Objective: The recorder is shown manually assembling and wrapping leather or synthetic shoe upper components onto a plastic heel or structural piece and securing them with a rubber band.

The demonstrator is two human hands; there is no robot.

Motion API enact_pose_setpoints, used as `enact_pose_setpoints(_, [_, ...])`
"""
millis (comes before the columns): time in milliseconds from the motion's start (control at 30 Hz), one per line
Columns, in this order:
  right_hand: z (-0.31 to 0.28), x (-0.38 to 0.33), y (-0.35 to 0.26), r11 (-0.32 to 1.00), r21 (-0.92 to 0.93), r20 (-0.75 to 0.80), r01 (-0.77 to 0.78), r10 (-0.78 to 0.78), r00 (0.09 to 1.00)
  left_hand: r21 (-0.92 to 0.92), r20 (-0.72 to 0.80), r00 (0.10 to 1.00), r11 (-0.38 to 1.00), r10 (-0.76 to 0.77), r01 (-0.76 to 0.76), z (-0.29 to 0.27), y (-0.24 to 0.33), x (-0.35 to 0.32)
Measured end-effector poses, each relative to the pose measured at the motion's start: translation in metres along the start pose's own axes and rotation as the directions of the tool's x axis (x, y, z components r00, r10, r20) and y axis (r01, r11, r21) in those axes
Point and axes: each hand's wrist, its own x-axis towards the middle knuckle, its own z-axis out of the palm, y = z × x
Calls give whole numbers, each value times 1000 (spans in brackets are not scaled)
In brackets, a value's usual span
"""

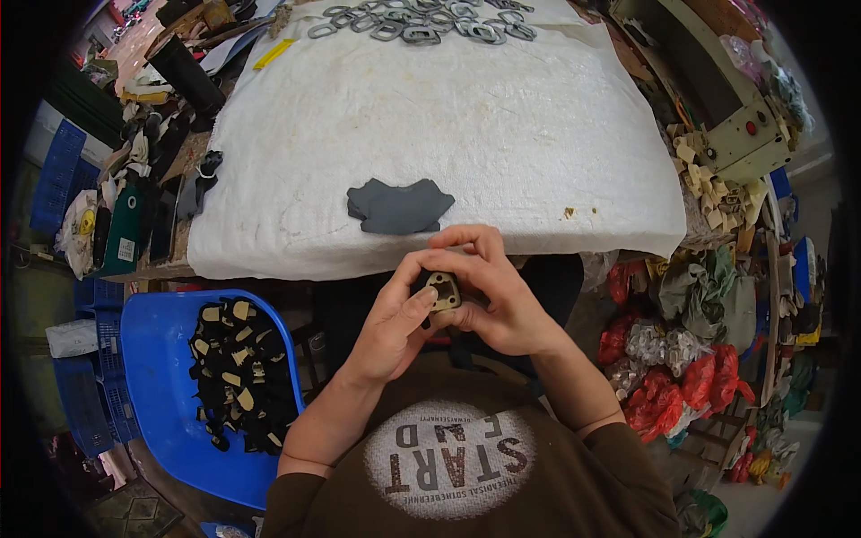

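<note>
In front of my chest, by the table's near edge, both hands hold a small tan block point(441, 289) with holes in its face and dark material around it. My left hand point(391, 325) is closed on it, the thumb pressing against the face. Curled around the top and far side, my right hand point(502, 303) is closed on it too, its thumb and fingers at the lower edge. My fingers hide much of the block. Just beyond my hands, a stack of dark grey cut sheet pieces point(400, 207) lies on the white cloth point(430, 117).
Several grey metal-looking rings point(421, 34) lie at the far edge, with a yellow strip point(273, 54) left of them. A blue tub point(161, 394) at lower left holds black-and-tan pieces point(240, 359). A machine box point(740, 139) and tan blocks point(708, 193) stand right, above red bags point(659, 399).
</note>
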Motion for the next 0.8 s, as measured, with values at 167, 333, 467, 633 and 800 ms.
enact_pose_setpoints(167, [8, -3, 7, 994, 109, -55, 20, -14, 998, -261, -119, 993, 965, -7, -25, 5, -8, 0])
enact_pose_setpoints(333, [18, -6, 5, 840, 523, 42, -145, 144, 989, -93, -199, 977, 991, 78, -98, 3, -14, -3])
enact_pose_setpoints(467, [35, -5, 6, 855, 518, -114, -28, 101, 988, 278, -295, 922, 946, 250, -167, 6, -25, -1])
enact_pose_setpoints(633, [23, -2, 10, 811, 559, -66, -171, 249, 966, -42, -231, 972, 997, 50, -61, 9, -15, 1])
enact_pose_setpoints(800, [-2, 21, 10, 687, 637, 163, -349, 323, 932, 136, 22, 1000, 991, 3, -6, 4, -18, 0])
